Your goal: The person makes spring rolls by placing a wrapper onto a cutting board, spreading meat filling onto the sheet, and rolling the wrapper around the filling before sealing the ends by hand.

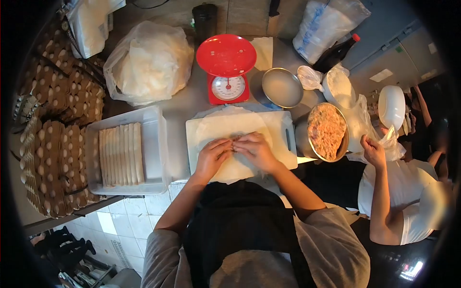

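My left hand [212,157] and my right hand [257,150] meet over a white cutting board [193,132]. Round, thin white wrappers [230,122] lie on it, overhanging its edges. Fingertips of both hands curl together onto a small strip of meat filling [234,139], which they mostly hide. To the right, a metal pot holds pinkish minced meat filling [327,130]. On the left, a clear plastic tub [161,144] contains a row of several long pale rolls [122,154].
Behind the board stand a red kitchen scale [228,89], a round metal pan [282,87] and a plastic bag of white sheets [148,65]. Stacked egg trays [55,163] fill the far left. A dark bottle [336,54] stands back right. A co-worker's hand [373,150] holds plastic at right.
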Available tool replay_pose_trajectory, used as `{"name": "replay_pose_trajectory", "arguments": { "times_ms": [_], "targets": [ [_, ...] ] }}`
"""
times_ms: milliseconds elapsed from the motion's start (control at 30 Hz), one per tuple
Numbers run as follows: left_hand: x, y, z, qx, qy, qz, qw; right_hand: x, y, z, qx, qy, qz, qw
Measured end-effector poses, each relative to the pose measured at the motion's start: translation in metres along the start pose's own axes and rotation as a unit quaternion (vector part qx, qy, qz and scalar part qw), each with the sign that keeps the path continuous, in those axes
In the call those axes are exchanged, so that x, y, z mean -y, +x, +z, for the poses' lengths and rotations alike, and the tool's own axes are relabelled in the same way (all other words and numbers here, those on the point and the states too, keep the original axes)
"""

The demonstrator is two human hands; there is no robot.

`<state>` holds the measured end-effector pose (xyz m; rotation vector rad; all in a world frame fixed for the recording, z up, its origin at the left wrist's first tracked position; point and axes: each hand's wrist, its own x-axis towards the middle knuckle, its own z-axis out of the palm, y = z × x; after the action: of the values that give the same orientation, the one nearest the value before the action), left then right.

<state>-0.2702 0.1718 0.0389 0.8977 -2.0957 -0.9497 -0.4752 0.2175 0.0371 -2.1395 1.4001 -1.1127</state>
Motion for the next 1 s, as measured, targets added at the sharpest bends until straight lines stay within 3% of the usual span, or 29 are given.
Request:
{"name": "replay_pose_trajectory", "arguments": {
  "times_ms": [133, 267, 367, 433, 467, 633, 800, 900, 933, 967, 1000],
  "targets": [
    [0.032, 0.001, 0.005, 0.038, -0.019, -0.001, 0.999, 0.005, 0.002, 0.012, 0.003, -0.098, -0.024, 0.995],
    [0.015, -0.001, -0.005, 0.053, 0.017, -0.007, 0.998, 0.021, -0.001, -0.043, -0.058, -0.009, 0.026, 0.998],
    [-0.015, 0.007, -0.009, 0.036, 0.052, -0.006, 0.998, 0.030, -0.024, -0.118, -0.209, -0.187, 0.109, 0.954],
    [-0.020, 0.009, -0.005, 0.039, 0.069, 0.000, 0.997, 0.029, -0.039, -0.163, -0.291, -0.220, 0.200, 0.909],
    [-0.017, 0.012, 0.000, 0.047, 0.078, 0.003, 0.996, 0.035, -0.040, -0.177, -0.278, -0.273, 0.251, 0.886],
    [0.006, 0.015, 0.010, 0.106, 0.135, 0.036, 0.985, 0.024, -0.036, -0.170, -0.194, -0.273, 0.310, 0.890],
    [0.013, 0.012, 0.001, 0.147, 0.129, 0.024, 0.980, 0.010, -0.049, -0.182, -0.218, -0.247, 0.336, 0.882],
    [0.010, 0.009, -0.003, 0.144, 0.117, 0.008, 0.983, 0.014, -0.052, -0.192, -0.183, -0.239, 0.376, 0.876],
    [0.006, 0.005, -0.003, 0.110, 0.125, 0.007, 0.986, 0.017, -0.049, -0.193, -0.172, -0.228, 0.391, 0.875],
    [0.002, 0.003, -0.001, 0.076, 0.132, 0.007, 0.988, 0.024, -0.046, -0.193, -0.190, -0.121, 0.432, 0.873],
    [-0.003, 0.000, 0.000, 0.044, 0.136, 0.009, 0.990, 0.029, -0.044, -0.190, -0.181, -0.159, 0.405, 0.882]
  ]
}}
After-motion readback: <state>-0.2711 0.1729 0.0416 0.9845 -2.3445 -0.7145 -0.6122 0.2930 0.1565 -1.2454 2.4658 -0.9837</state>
